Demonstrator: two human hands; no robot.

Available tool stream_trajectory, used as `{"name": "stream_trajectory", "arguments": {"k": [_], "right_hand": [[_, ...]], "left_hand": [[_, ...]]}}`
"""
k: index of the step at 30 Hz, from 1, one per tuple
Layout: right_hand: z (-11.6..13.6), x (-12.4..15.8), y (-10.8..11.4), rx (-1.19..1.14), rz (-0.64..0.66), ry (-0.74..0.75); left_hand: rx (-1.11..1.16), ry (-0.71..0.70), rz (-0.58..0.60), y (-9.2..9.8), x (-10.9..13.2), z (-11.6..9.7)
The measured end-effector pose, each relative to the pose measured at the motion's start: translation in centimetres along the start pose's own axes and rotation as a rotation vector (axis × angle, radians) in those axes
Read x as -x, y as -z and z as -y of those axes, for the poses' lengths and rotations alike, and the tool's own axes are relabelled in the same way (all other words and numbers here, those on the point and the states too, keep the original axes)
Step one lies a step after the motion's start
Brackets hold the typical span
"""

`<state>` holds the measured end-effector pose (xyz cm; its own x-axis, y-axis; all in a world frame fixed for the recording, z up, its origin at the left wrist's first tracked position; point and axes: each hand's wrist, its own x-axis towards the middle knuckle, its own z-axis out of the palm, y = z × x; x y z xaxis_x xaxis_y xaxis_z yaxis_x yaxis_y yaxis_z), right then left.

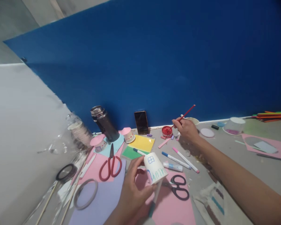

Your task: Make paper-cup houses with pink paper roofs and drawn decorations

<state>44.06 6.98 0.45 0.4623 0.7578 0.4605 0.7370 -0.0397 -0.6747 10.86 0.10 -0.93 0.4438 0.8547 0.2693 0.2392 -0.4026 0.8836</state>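
Note:
My left hand (137, 184) is closed around a white paper cup (155, 167), held upside down and tilted, with a blue window, green grass strokes and a pink-purple shape drawn on it. My right hand (186, 128) reaches to the back of the table and pinches a thin red brush (187, 112). The brush's lower end is at a small open pot of red paint (167, 132). Below the held cup, a marker with a dark green end (152, 207) lies over pink paper (175, 212).
Red-handled scissors (110, 167), black-handled scissors (179, 187), markers (176, 160) and coloured sheets surround my left hand. Behind stand a dark flask (106, 125), a phone (141, 122) and two pink-topped cups (128, 135). A white cup (234, 125) is at right.

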Motion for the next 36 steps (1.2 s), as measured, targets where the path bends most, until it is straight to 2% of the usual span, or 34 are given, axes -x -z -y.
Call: {"name": "stream_trajectory", "arguments": {"k": [5, 9, 13, 15, 18, 22, 24, 27, 30, 36], "right_hand": [[-0.1, 0.1, 0.2, -0.111, -0.073, -0.037], [0.0, 0.3, 0.7, -0.222, -0.088, -0.105], [0.5, -0.4, 2.1, -0.476, -0.203, -0.232], [1.2, -0.8, 3.1, -0.629, -0.191, -0.292], [2.4, -0.2, 4.7, -0.801, -0.073, -0.337], [4.3, 3.9, 6.9, -0.966, 0.117, -0.371], [5.2, 6.9, 7.9, -1.142, 0.186, -0.461], [6.1, 11.1, 9.1, -1.162, 0.188, -0.575], [6.1, 13.9, 9.3, -1.17, 0.149, -0.62], [4.8, 15.6, 8.2, -1.154, 0.081, -0.624]], "left_hand": [[0.018, 0.061, -0.08, -0.2, 0.2, 0.2], [0.026, 0.077, -0.081, -0.4, 0.1, -0.4], [0.044, 0.08, -0.128, -0.3, -0.1, -0.8], [0.05, 0.087, -0.141, -0.2, -0.2, -0.8], [0.088, 0.112, -0.128, 0.0, -0.4, -0.5], [0.119, 0.117, -0.116, -0.2, -0.4, 0.0], [0.096, 0.092, -0.11, -0.4, -0.3, 0.1], [0.021, 0.02, -0.088, -0.4, -0.2, 0.1], [-0.043, -0.089, -0.007, -0.3, -0.1, 0.2], [-0.039, -0.127, 0.098, -0.3, 0.3, -0.2]]}}
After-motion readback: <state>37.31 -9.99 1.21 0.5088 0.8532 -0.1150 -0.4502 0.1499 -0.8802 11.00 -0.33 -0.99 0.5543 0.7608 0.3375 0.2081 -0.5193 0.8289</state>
